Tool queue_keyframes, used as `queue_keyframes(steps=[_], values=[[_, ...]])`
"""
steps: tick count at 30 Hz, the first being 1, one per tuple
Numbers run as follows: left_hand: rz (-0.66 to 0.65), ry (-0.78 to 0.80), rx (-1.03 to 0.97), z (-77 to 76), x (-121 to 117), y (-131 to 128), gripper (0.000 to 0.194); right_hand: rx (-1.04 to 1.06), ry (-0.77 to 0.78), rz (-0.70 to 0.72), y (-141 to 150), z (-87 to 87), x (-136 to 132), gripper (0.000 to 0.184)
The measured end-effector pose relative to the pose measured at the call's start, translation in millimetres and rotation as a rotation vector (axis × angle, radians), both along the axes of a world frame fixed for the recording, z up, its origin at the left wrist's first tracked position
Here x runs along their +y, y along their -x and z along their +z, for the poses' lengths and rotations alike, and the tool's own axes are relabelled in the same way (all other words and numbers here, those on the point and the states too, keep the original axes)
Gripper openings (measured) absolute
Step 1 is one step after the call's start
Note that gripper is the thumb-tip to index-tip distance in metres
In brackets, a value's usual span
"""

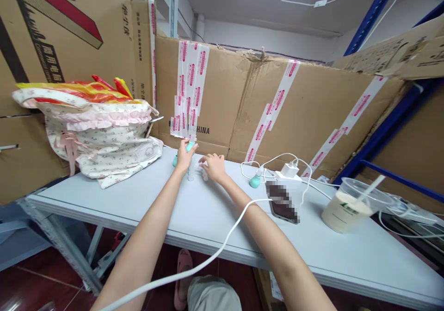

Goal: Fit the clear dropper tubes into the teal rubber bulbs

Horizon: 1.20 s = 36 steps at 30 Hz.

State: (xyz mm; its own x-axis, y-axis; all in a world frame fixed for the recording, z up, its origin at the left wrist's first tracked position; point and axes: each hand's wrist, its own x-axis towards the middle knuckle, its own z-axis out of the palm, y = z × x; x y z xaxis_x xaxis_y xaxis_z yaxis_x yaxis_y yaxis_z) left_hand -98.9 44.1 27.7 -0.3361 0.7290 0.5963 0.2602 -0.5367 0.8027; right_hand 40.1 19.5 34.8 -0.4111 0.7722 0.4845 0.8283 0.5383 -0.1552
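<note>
My left hand is wrapped round a small teal squeeze bottle with a clear top, held upright above the table near the cardboard wall. Beside that hand stands another teal bottle, partly hidden by the fingers. My right hand is bent low over several small clear plastic pieces, its fingertips pinched at one of them; the exact grip is partly hidden. Farther right, a round teal bottle with a clear top stands apart from both hands.
On the grey table lie a phone, a white charger with cables, and a drink cup with a straw. A white cable crosses before my arms. A floral bag sits left; cardboard stands behind.
</note>
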Motion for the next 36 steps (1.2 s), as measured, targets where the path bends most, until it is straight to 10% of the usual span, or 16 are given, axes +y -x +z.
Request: queue_keyframes(steps=[5,15,36], values=[[0.029,-0.108,0.323,7.3,-12,-4,0.024,0.601,0.057,0.128,-6,32.1,3,0.034],[0.074,-0.240,0.747,6.0,-28,-9,0.034,0.621,0.038,0.169,-25,30.6,-1,0.019],[0.249,-0.121,0.525,6.0,-32,-16,0.017,0.587,-0.238,0.128,-17,14.7,-32,0.028]])
